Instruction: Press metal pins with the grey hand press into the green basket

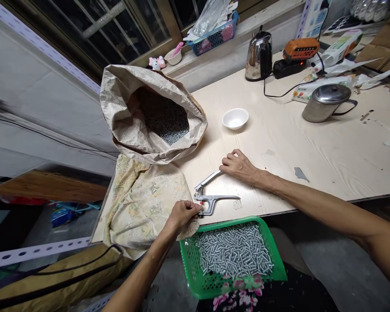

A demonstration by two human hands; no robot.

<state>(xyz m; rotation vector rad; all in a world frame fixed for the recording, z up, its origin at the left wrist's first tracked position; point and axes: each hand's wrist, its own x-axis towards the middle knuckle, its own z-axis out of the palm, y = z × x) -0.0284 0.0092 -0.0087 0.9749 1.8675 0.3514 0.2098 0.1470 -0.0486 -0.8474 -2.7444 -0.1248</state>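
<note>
A pair of grey snap-fastener pliers (pixel 209 198) lies at the table's front edge, its two handles spread apart. My right hand (pixel 238 166) is closed on the end of the upper handle. At the jaw end, my left hand (pixel 183 213) has its thumb and fingers pinched together beside a small red part; what sits between them is too small to make out. Just below, a green plastic basket (pixel 186 264) holds many small, silvery, ridged metal pieces (pixel 235 249). A few similar pieces (pixel 154 187) rest on the patterned cloth (pixel 143 216) left of the pliers.
Behind the cloth stands an open woven sack (pixel 123 99) with more metal pieces inside. A white bowl (pixel 235 118), a lidded steel mug (pixel 325 104), a kettle (pixel 256 56) and an orange battery (pixel 300 49) on a charger are farther back. A blue basket (pixel 211 41) sits on the windowsill.
</note>
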